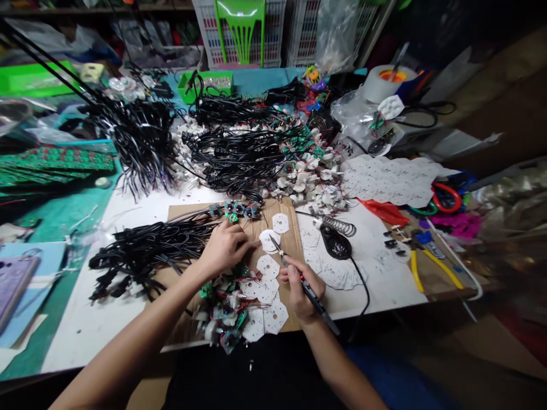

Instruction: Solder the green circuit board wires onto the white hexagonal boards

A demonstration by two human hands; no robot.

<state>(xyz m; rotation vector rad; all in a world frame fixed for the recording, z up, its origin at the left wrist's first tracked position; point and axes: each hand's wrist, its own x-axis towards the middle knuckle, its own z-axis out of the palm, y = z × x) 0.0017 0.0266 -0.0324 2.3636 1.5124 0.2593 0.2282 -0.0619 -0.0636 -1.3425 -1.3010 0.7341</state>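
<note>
My right hand is closed round a black soldering iron with a small red light. Its tip meets a white hexagonal circuit board on the cardboard. Beside that board my left hand pinches thin reddish wires at its fingertips. Just beyond the left hand are small green circuit boards. More white boards lie in a column toward me, overlapping a heap of wired parts. A bundle of black cables lies left of my left hand.
Behind the cardboard are piles of black cables and white parts. A soldering iron stand with a coil and yellow-handled pliers lie on the right. Green circuit panels and a purple phone lie left.
</note>
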